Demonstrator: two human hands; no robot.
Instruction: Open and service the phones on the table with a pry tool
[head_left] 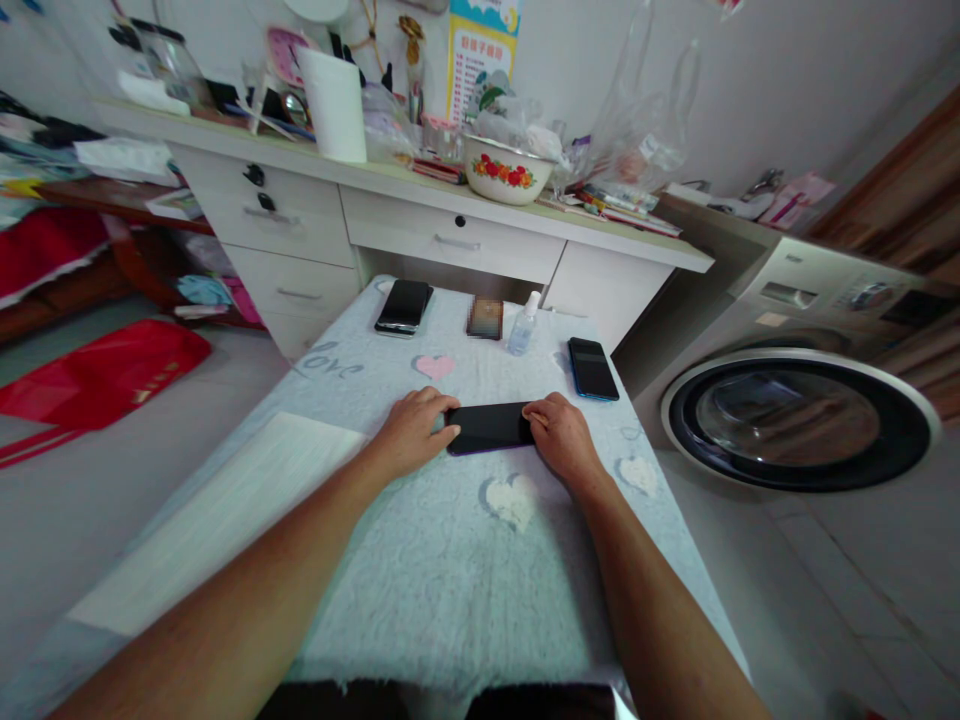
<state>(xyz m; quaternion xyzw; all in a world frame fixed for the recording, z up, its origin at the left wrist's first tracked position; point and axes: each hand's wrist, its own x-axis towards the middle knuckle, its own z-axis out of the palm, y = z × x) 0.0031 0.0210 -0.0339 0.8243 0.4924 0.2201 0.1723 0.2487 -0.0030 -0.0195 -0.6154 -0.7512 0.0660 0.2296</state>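
Note:
A black smartphone [489, 428] lies sideways, screen up, at the middle of the cloth-covered table [450, 580]. My left hand [416, 430] grips its left end, thumb on the near side and fingers at the far corner. At the right end, my right hand [559, 432] is closed on the phone, its thumb and bent fingers at the edge of the screen. Beyond the hands stands a clear spray bottle [523, 328] with a white cap. To its left is a small pixelated brown item [485, 318] that I cannot make out.
Another phone [592, 368] lies at the table's right edge, and stacked phones [405, 306] at the far left. A folded whitish cloth [225, 520] covers the left side. Behind stands a white desk [270, 250] with a flowered bowl [508, 172]; a washing machine [795, 400] is on the right.

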